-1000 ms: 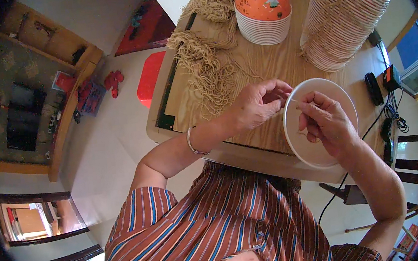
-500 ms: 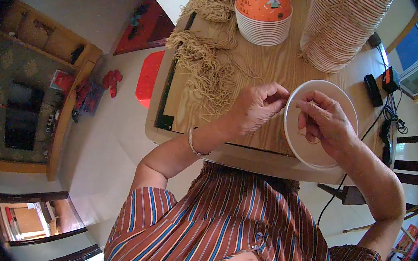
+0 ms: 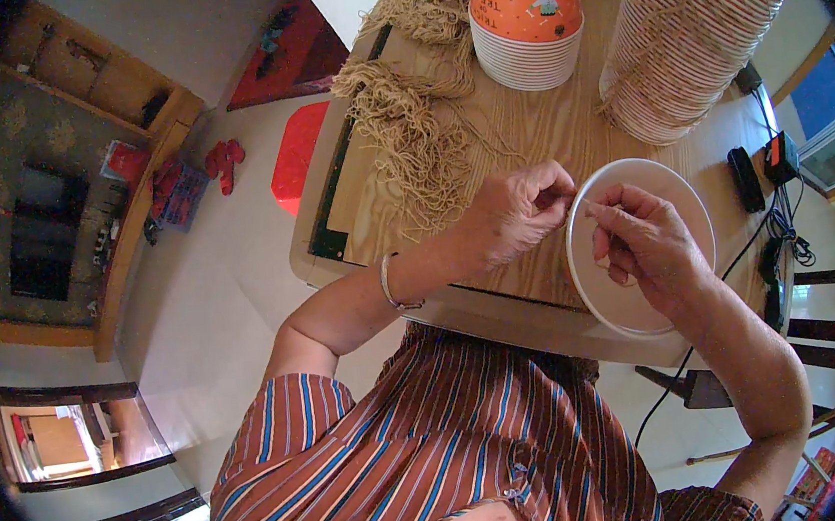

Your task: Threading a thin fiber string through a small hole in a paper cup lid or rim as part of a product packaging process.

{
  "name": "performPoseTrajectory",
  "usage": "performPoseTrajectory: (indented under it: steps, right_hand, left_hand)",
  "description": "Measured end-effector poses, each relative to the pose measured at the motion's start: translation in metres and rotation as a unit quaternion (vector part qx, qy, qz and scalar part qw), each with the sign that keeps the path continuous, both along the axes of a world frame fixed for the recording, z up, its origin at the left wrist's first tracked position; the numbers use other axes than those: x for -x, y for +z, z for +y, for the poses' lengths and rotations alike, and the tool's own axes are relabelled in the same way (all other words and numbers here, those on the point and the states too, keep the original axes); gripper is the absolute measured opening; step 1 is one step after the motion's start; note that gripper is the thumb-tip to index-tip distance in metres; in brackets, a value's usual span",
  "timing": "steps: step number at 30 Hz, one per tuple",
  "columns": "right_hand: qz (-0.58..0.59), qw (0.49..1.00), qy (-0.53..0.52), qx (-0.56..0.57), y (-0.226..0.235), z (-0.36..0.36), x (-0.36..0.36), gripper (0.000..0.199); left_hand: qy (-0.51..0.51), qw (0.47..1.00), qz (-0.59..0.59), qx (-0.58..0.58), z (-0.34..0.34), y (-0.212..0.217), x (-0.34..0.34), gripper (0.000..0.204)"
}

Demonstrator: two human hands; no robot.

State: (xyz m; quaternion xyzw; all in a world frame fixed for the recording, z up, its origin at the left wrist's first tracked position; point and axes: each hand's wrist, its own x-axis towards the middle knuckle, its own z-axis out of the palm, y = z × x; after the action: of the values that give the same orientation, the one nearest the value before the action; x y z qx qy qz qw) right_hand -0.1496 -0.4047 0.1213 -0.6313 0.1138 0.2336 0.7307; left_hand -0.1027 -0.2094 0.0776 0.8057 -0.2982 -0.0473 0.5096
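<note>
Left hand (image 3: 525, 212) beside white tub (image 3: 606, 293); right hand (image 3: 644, 237) curled over its mouth; both pinched, on what unclear.

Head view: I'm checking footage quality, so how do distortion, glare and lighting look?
Head view: the wooden frame curves and both sides fade to black; glare washes out the lower-left opening; the dark screen sits in dim light; the nearest paper cup looks fairly sharp.

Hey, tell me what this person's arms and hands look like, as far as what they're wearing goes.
The left hand and right hand are both ungloved. A thin, silvery rounded bangle circles the left wrist; none shows on the right. The short, reddish-brown fabric sleeves have blue, pale and dark stripes, leaving both forearms bare.
</note>
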Motion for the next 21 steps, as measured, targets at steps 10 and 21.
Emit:
performPoseTrajectory:
  steps: [10,21]
  right_hand:
    - [-0.013,1.000,0.005,0.018,0.001,0.004,-0.002,0.014]
    - [-0.010,1.000,-0.001,0.001,-0.003,0.005,-0.004,0.014]
  left_hand:
    - [0.016,0.997,0.065,0.048,-0.001,-0.010,-0.001,0.011]
    - [-0.007,0.983,-0.179,0.036,-0.001,-0.018,0.000,0.019]
